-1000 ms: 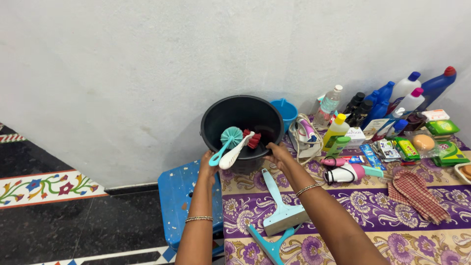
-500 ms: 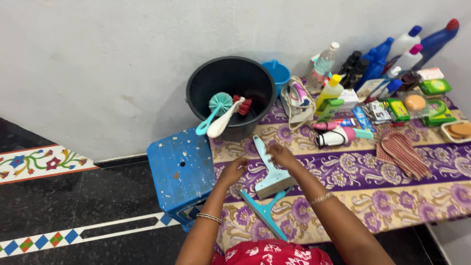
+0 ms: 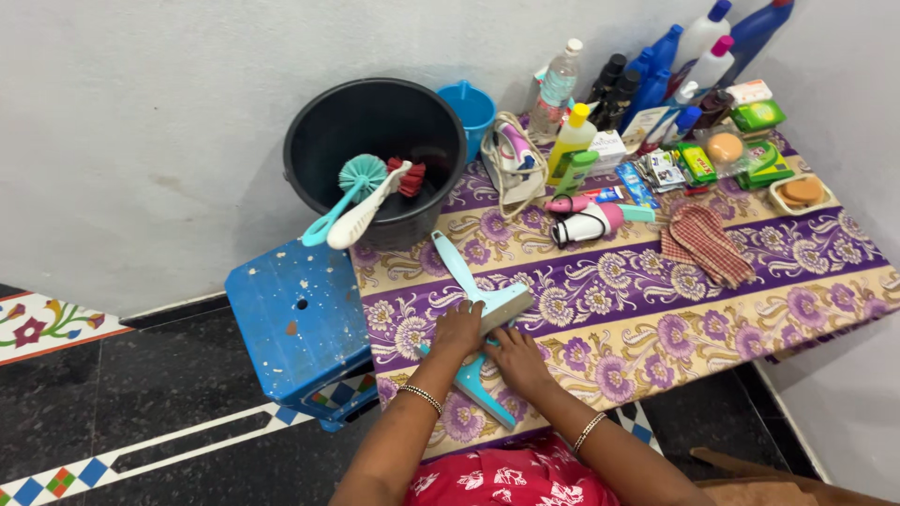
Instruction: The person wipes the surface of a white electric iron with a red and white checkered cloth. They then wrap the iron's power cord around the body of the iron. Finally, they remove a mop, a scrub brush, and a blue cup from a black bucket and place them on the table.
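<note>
Here both hands rest on the tabletop [image 3: 712, 309] at its near edge, side by side over two squeegees. The left hand [image 3: 457, 330] lies with fingers curled on the head of the pale squeegee [image 3: 480, 289], whose handle runs up and away from the hands toward the bucket [image 3: 375, 122]. The right hand [image 3: 514, 359] sits just beside it, fingers bent onto the teal squeegee [image 3: 473, 382], which lies partly under both hands and pokes out toward the person. Whether either hand fully grips its squeegee I cannot tell.

Beyond the hands, the black bucket holds a teal brush [image 3: 347, 192], a white brush [image 3: 361, 217] and a red brush [image 3: 409, 176]. Left of the hands stands a blue stool [image 3: 295, 323]. Up and right of them lie a hair dryer [image 3: 586, 225], a checked cloth [image 3: 705, 245] and a row of bottles [image 3: 694, 47] against the wall.
</note>
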